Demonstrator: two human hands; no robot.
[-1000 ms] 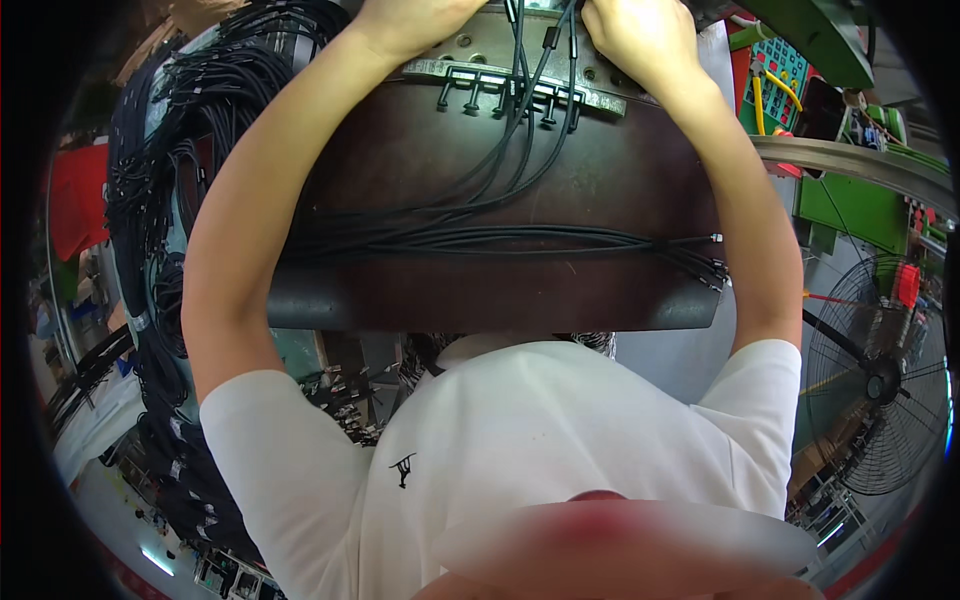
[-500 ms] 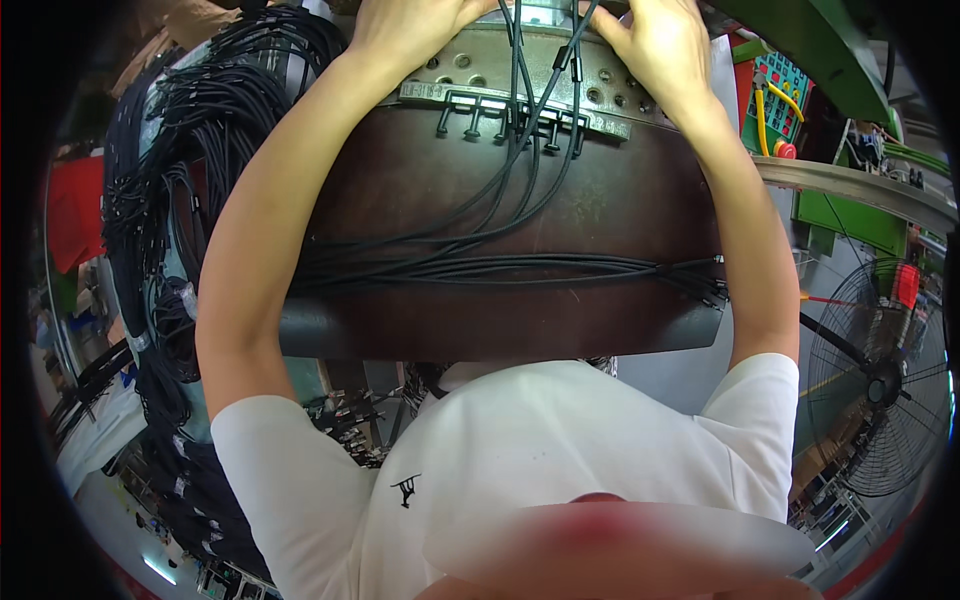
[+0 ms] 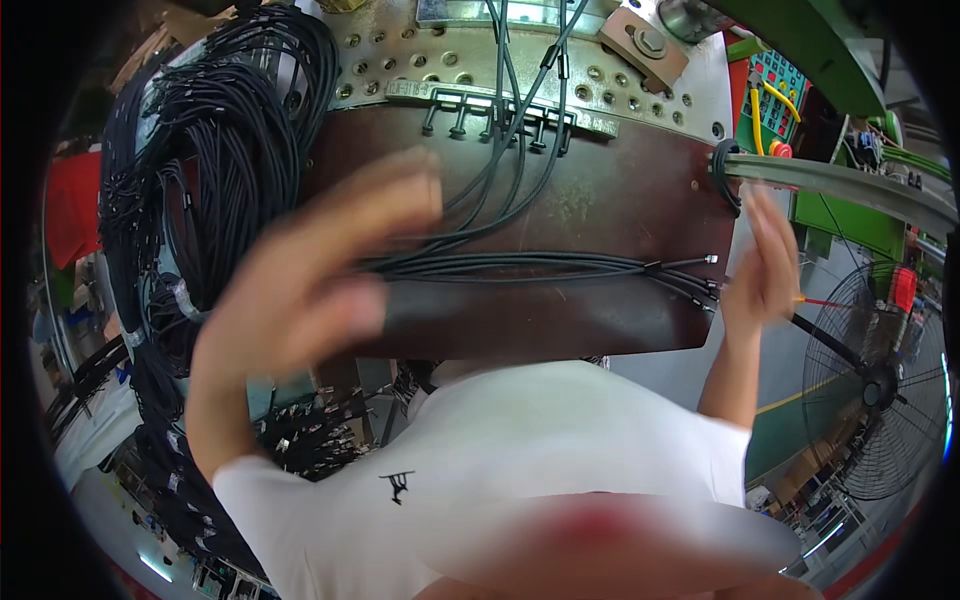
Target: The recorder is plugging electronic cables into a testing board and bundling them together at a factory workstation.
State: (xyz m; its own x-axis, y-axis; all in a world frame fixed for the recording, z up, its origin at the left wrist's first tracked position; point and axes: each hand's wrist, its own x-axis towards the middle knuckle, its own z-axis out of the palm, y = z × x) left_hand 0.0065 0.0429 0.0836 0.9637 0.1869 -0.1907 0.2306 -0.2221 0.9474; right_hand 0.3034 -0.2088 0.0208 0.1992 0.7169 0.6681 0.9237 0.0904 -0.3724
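Right hand (image 3: pixel 764 262) (blurred) beside table edge (image 3: pixel 715 225)

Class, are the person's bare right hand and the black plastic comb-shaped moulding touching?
Apart. The head view shows dark brown tabletop plainly between the bare right hand and the black plastic comb-shaped moulding.

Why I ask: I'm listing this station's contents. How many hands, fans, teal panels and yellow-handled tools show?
Hands: 2 (left hand, right hand)
Fan: 1
Teal panel: 1
Yellow-handled tool: 1
Total: 5
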